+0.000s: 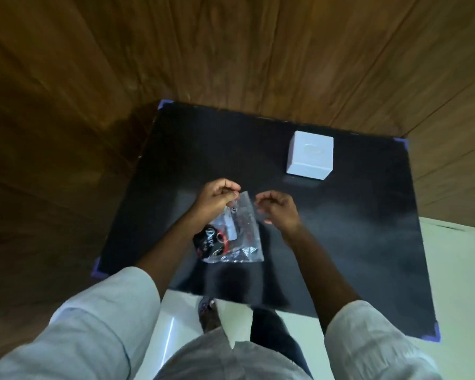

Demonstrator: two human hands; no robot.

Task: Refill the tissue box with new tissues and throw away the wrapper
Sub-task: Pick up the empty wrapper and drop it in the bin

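Two bare hands work above a black table (340,242): the left hand (217,200) pinches the top edge of a clear plastic tissue wrapper (239,237), while the right hand (279,212) hovers beside it, fingers curled and holding nothing. The wrapper looks light, limp and slippery, best gripped at its edges. A white tissue box (310,157) stands well apart, farther back.

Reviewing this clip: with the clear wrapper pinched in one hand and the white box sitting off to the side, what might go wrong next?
1. Only the left hand pinches the clear plastic wrapper at its top corner; the right hand is off it, so the grip may slip.
2. The wrapper hangs loosely, so anything inside could spill onto the black tabletop.
3. The white cube tissue box stands apart, needing a reach.
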